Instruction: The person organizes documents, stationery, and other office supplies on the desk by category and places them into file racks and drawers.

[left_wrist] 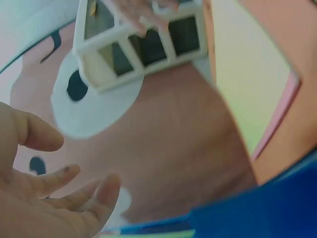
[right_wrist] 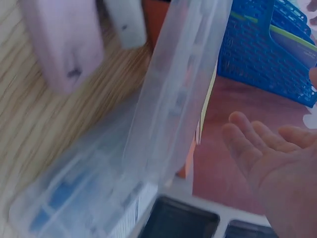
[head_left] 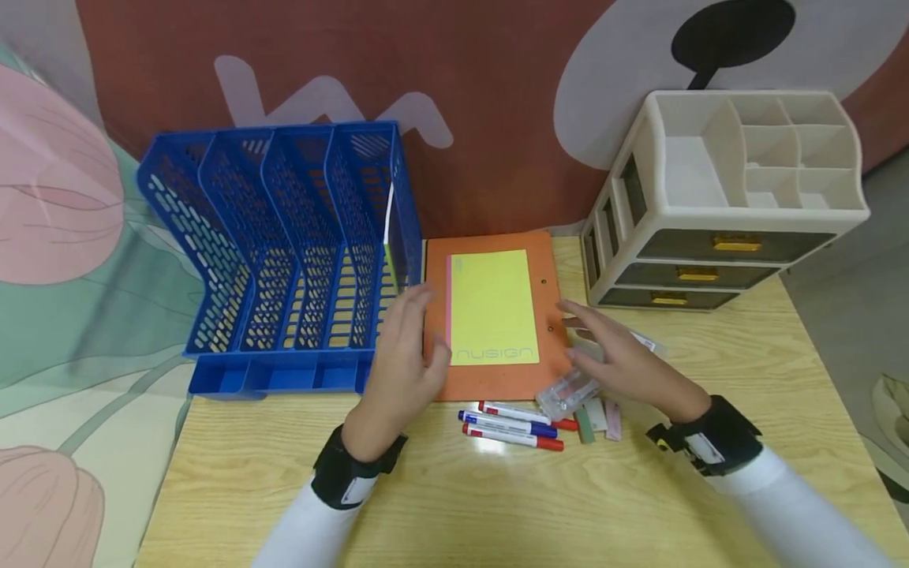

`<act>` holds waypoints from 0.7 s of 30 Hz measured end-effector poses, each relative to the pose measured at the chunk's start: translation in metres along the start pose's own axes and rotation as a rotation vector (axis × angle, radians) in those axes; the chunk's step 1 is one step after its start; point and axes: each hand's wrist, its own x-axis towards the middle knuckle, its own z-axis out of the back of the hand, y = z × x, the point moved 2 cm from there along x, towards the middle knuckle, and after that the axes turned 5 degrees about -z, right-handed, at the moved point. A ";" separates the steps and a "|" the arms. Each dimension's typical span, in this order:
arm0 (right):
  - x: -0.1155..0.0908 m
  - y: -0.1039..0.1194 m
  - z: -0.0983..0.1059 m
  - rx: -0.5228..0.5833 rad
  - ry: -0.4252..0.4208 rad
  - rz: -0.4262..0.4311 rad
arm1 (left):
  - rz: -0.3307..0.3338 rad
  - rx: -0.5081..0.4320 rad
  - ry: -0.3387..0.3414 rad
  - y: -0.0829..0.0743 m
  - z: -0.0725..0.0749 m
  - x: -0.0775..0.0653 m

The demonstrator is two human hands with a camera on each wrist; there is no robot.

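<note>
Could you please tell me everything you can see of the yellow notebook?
The yellow notebook is rectangular, with a paper-like cover, a pink strip along its left edge in the head view, faint small print near the top and NUSIGN lettering at the bottom. It lies closed and flat on the orange folder, right of the blue file rack; only the folder visibly touches it.

"NUSIGN" in thin letters along the near edge of a yellow notebook [head_left: 493, 304], lying between left fingers [head_left: 408, 313] and right fingers [head_left: 591, 319]. Smaller print at its far left corner, illegible. Marker pens [head_left: 506, 424], nearer the wearer than both sets of fingers: barrel print too small.
</note>
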 end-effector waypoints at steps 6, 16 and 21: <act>0.012 0.003 -0.005 0.120 0.047 -0.021 | 0.120 -0.066 0.165 0.004 -0.021 0.001; 0.034 0.000 -0.013 0.306 0.034 -0.087 | 0.336 -0.185 0.308 0.025 -0.053 0.004; 0.042 0.000 -0.016 0.367 0.051 -0.181 | 0.386 -0.183 0.305 0.036 -0.071 0.002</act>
